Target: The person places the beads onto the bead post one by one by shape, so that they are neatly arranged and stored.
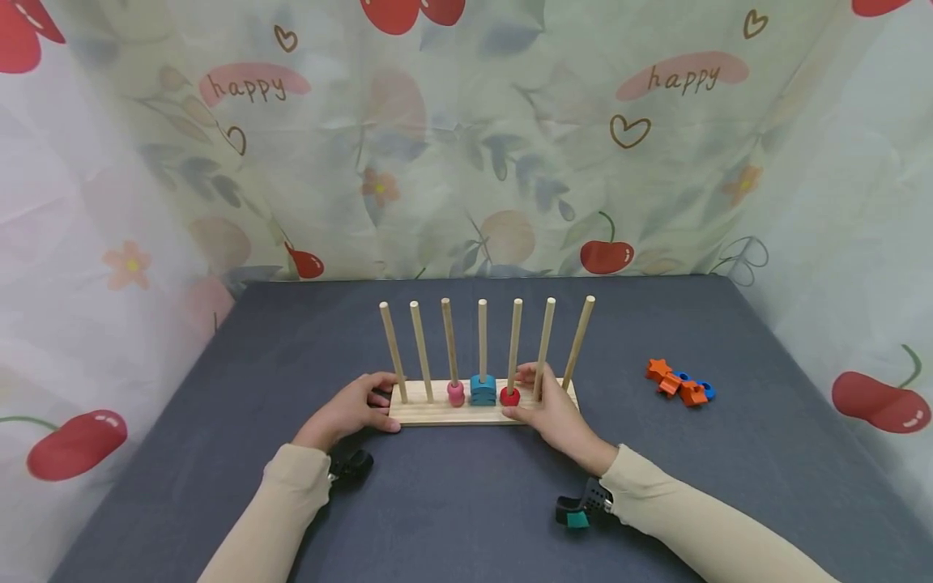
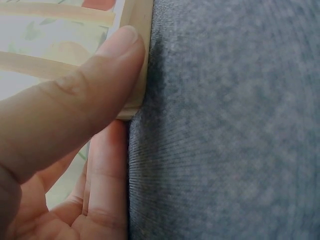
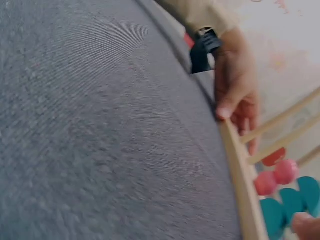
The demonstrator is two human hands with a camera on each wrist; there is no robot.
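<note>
A wooden peg board (image 1: 437, 416) with several upright pegs lies on the dark table. My left hand (image 1: 357, 409) grips its left end, thumb on the front edge in the left wrist view. Pink beads (image 1: 455, 393) sit low on the third peg from the left. A blue stack with scalloped sides (image 1: 483, 390) is on the fourth. My right hand (image 1: 550, 413) has thumb and fingers round a red bead (image 1: 509, 397) at the base of the fifth peg. The right wrist view shows just a fingertip (image 3: 306, 226) of it, near the blue pieces.
Loose orange pieces (image 1: 670, 384) and blue pieces (image 1: 705, 390) lie in a cluster on the table (image 1: 466, 518), right of the board. Patterned cloth (image 1: 466, 162) hangs behind the table and at both sides.
</note>
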